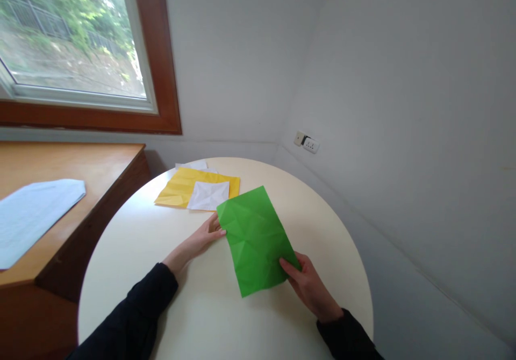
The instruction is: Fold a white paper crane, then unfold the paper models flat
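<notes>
Left hand (pixel 206 235): flat and open on the surface, fingertips touching the left edge of the green sheet near its far corner; holds nothing, only pins the edge.
Right hand (pixel 309 287): closed on the green sheet at its near right corner, thumb on top, fingers beneath; that corner is lifted slightly.
Green sheet (pixel 255 239): rectangular paper, already creased in many directions, lying mid-surface at a slant, long side running away from the person; far part flat, near right corner raised.
White square (pixel 208 195): small creased paper just beyond the green sheet's far left corner, resting on the yellow sheet.
Yellow sheet (pixel 177 191): larger creased paper, far left of the surface, partly under the white square; another white piece (pixel 193 165) shows behind it.
Surface (pixel 161 242): round, cream, smooth; likely slippery under paper.
Desk (pixel 72 161): wooden, to the left, bearing a pale blue sheet (pixel 32 215).
Wall: window upper left, socket (pixel 307 142) at right.
Handling advice: keep the left fingertips pressing down so the sheet cannot slide; move the pinched corner slowly, match edges before flattening, then run a finger along the fold. Old creases may pull the fold off line.
</notes>
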The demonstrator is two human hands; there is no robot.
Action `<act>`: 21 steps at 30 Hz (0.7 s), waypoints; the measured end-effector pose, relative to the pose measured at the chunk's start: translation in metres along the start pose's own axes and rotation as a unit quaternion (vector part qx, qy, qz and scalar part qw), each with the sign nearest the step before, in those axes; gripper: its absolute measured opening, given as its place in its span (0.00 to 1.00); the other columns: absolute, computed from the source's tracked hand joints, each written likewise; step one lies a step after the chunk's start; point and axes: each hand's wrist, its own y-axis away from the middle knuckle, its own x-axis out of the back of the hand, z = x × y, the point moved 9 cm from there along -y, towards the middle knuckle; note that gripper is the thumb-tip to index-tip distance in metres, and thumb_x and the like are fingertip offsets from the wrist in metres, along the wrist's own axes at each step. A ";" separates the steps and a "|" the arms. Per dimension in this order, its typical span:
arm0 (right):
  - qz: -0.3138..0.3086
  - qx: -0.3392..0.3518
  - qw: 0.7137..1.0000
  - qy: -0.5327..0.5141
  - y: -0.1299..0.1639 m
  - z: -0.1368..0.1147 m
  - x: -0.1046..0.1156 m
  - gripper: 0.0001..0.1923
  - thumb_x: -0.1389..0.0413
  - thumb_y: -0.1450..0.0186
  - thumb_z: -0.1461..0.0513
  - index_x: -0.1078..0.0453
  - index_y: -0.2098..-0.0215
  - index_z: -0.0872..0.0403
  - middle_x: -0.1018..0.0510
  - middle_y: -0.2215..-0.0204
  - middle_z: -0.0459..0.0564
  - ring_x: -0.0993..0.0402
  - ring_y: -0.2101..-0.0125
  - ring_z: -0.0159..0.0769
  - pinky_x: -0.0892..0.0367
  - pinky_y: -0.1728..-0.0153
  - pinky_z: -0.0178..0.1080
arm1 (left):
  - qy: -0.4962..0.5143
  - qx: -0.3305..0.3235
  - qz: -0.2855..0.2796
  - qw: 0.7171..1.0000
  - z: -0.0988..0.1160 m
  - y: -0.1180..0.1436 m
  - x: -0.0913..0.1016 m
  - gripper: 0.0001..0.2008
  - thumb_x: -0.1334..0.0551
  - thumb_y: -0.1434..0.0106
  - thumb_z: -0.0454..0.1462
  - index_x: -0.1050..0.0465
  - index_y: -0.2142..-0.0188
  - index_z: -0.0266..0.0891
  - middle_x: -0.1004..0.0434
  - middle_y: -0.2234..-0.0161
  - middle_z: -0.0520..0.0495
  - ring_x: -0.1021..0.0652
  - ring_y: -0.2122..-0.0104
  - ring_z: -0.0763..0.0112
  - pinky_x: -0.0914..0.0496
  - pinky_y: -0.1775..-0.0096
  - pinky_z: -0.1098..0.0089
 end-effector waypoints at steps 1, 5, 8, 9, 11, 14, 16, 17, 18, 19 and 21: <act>-0.002 -0.006 0.999 -0.036 -0.001 0.001 -0.004 0.16 0.38 0.47 0.54 0.25 0.64 0.55 0.20 0.67 0.51 0.26 0.66 0.39 0.33 0.60 0.43 | 0.024 0.007 -0.009 1.000 -0.002 0.001 -0.003 0.35 0.33 0.49 0.39 0.43 0.43 0.42 0.37 0.44 0.39 0.34 0.45 0.54 0.40 0.46 0.58; -0.008 -0.029 0.992 -0.127 -0.005 0.004 -0.017 0.15 0.35 0.50 0.55 0.25 0.66 0.54 0.20 0.67 0.51 0.25 0.64 0.39 0.34 0.57 0.43 | 0.094 0.025 -0.025 0.995 -0.005 0.008 -0.016 0.35 0.35 0.48 0.41 0.44 0.43 0.41 0.35 0.45 0.39 0.31 0.47 0.53 0.37 0.48 0.57; -0.006 -0.048 0.988 -0.148 -0.008 0.009 -0.021 0.16 0.35 0.50 0.56 0.25 0.65 0.54 0.20 0.65 0.52 0.25 0.62 0.40 0.34 0.55 0.44 | 0.090 0.044 -0.001 0.995 -0.005 0.010 -0.021 0.33 0.35 0.48 0.42 0.43 0.44 0.39 0.32 0.47 0.38 0.29 0.50 0.54 0.33 0.51 0.58; -0.002 -0.053 0.987 -0.151 -0.009 0.012 -0.021 0.16 0.36 0.50 0.56 0.25 0.64 0.55 0.20 0.65 0.52 0.25 0.62 0.41 0.34 0.55 0.45 | 0.084 0.045 0.009 0.995 -0.005 0.009 -0.021 0.33 0.35 0.48 0.41 0.43 0.44 0.39 0.32 0.48 0.38 0.28 0.51 0.54 0.33 0.52 0.59; 0.011 -0.062 0.986 -0.155 -0.009 0.017 -0.018 0.17 0.36 0.49 0.57 0.26 0.63 0.55 0.21 0.63 0.53 0.25 0.61 0.42 0.34 0.55 0.46 | 0.079 0.035 0.027 0.996 -0.003 0.007 -0.019 0.35 0.34 0.49 0.39 0.45 0.43 0.40 0.31 0.49 0.38 0.26 0.53 0.56 0.32 0.53 0.60; 0.030 -0.071 0.984 -0.161 -0.008 0.026 -0.014 0.17 0.36 0.50 0.58 0.27 0.63 0.56 0.21 0.63 0.53 0.25 0.61 0.42 0.33 0.57 0.46 | 0.094 0.022 0.049 0.994 -0.004 0.003 -0.011 0.40 0.33 0.50 0.37 0.51 0.41 0.42 0.27 0.53 0.40 0.24 0.56 0.61 0.31 0.55 0.63; 0.036 -0.076 0.984 -0.159 -0.006 0.031 -0.012 0.17 0.35 0.50 0.58 0.27 0.63 0.56 0.21 0.64 0.53 0.25 0.62 0.41 0.32 0.58 0.45 | 0.101 0.030 0.071 0.992 -0.006 0.002 -0.005 0.42 0.33 0.51 0.36 0.53 0.41 0.43 0.24 0.57 0.42 0.23 0.60 0.65 0.30 0.58 0.67; 0.037 -0.079 0.984 -0.155 -0.005 0.033 -0.012 0.17 0.35 0.50 0.58 0.27 0.64 0.56 0.20 0.65 0.52 0.25 0.63 0.41 0.31 0.59 0.44 | 0.101 0.034 0.082 0.991 -0.007 0.002 -0.003 0.42 0.33 0.51 0.36 0.53 0.41 0.43 0.24 0.58 0.43 0.22 0.61 0.66 0.30 0.59 0.68; 0.035 -0.083 0.984 -0.151 -0.004 0.034 -0.012 0.17 0.35 0.50 0.58 0.27 0.64 0.56 0.20 0.65 0.52 0.25 0.63 0.41 0.31 0.60 0.44 | 0.100 0.036 0.091 0.990 -0.008 0.002 -0.001 0.41 0.32 0.52 0.36 0.52 0.41 0.43 0.23 0.60 0.44 0.22 0.62 0.67 0.30 0.60 0.69; 0.032 -0.086 0.985 -0.145 -0.003 0.036 -0.013 0.16 0.36 0.50 0.58 0.27 0.64 0.56 0.20 0.66 0.52 0.25 0.64 0.40 0.31 0.61 0.43 | 0.097 0.037 0.097 0.990 -0.007 0.002 0.000 0.41 0.32 0.52 0.36 0.51 0.42 0.43 0.23 0.60 0.44 0.22 0.63 0.68 0.30 0.61 0.70; 0.018 -0.097 0.987 -0.129 -0.002 0.039 -0.017 0.16 0.36 0.50 0.58 0.27 0.64 0.56 0.21 0.66 0.52 0.25 0.65 0.40 0.30 0.64 0.42 | 0.090 0.033 0.106 0.990 -0.005 0.003 0.000 0.39 0.32 0.52 0.36 0.49 0.43 0.43 0.24 0.61 0.45 0.22 0.64 0.69 0.30 0.61 0.70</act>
